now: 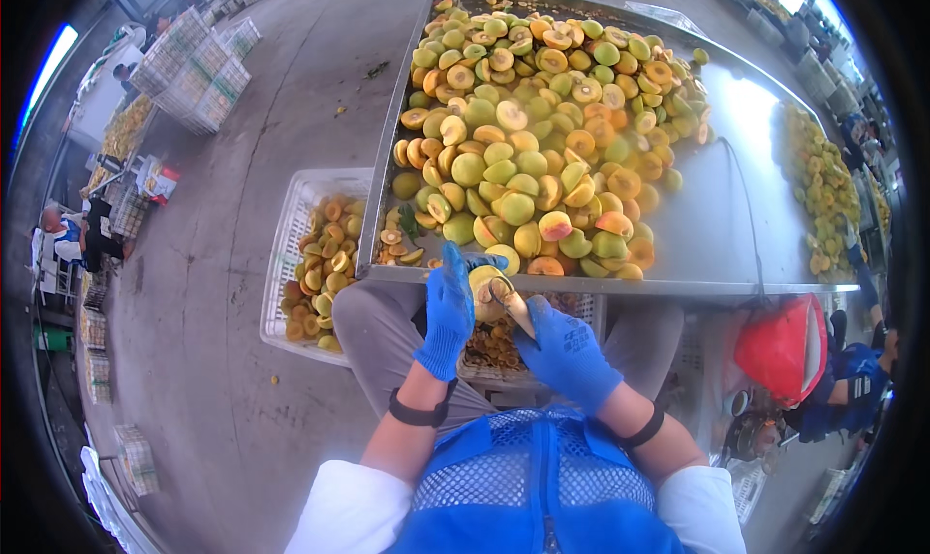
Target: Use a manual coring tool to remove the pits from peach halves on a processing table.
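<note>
Both my hands wear blue knit work gloves. My left hand (452, 307) holds a halved yellow-green fruit (485, 292), peach-like, with its cut face towards my right hand. My right hand (563, 347) grips the pale handle of a small tool (514, 308), whose curved metal loop lies against the fruit's cut face. Just beyond my hands, a heap of halved fruit (530, 162) covers much of a metal-topped table (716, 242). Some halves show stones, others show hollows. The fingertips of my right hand are partly hidden behind the handle.
A white plastic crate (280, 292) of fruit halves stands left of my knee. Another crate (494, 372) with small brown pieces is between my legs. The table's metal rim (617, 285) crosses before me. At right are a red bag (777, 350) and a co-worker (850, 387).
</note>
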`<state>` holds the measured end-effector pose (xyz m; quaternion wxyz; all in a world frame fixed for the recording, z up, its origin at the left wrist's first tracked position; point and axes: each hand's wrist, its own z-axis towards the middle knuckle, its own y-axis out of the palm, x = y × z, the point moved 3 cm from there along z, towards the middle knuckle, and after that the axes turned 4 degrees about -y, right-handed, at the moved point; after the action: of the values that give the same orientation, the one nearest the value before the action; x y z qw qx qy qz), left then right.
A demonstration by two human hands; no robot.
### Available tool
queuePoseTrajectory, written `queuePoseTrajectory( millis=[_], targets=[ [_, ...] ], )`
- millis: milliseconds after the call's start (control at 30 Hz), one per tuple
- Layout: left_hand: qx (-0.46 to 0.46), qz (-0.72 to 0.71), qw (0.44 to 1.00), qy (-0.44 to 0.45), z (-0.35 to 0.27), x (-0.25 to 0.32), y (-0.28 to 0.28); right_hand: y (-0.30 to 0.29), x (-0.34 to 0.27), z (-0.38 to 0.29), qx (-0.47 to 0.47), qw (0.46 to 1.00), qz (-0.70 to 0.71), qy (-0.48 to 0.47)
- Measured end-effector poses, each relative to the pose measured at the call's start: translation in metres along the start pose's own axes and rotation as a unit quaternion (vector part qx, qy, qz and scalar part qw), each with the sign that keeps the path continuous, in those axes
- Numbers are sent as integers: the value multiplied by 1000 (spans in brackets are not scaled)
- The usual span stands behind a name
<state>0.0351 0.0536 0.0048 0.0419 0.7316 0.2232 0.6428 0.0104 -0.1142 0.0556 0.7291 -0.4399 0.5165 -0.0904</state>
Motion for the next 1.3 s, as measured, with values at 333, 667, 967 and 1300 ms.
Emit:
queuePoseTrajectory(
  millis=[333, 667, 967, 1300],
  targets=[
    [65, 159, 975, 140, -22, 16, 4, 15, -2, -14, -49, 993, 99, -35],
    [37, 298, 905, 302, -25, 28, 10, 16, -12, -15, -190, 857, 420, 230],
    [-2, 275, 933, 233, -30, 13, 9, 18, -13, -16, -206, 876, 382, 212],
    [-70, 209, 954, 201, -16, 2, -2, 18, -18, -11, -254, 788, 482, 287]
  ],
)
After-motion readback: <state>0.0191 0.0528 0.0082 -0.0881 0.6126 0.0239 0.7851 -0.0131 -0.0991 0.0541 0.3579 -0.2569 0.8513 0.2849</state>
